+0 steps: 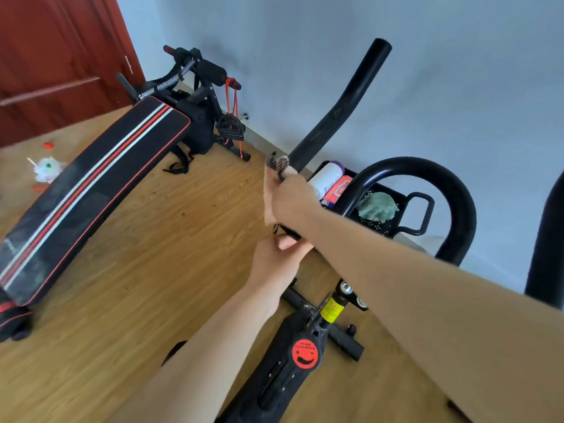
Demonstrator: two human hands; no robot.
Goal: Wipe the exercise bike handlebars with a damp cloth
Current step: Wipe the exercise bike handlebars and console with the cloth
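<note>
Right hand [293,199] clenches cloth [270,198] round handlebar [341,108]; left hand [273,259] grasps handlebar below. Sit-up bench [91,178] left, supply basket [387,228] behind, open floor [183,239] between.

Bare forearms [427,285] (bare hands [291,199] too)

Domestic room set up for exercise. Wood-look plank floor [152,239] throughout, with a plain pale wall [457,87] across the top and right. Dark red panelled door [55,56] at upper left. Padded sit-up bench [100,166] with springs and resistance bands at left; exercise bike [287,334] at lower centre. Black basket [386,228] holding bottles stands against the wall, centre right. Scraps of litter [47,169] on the floor, far left.
</note>
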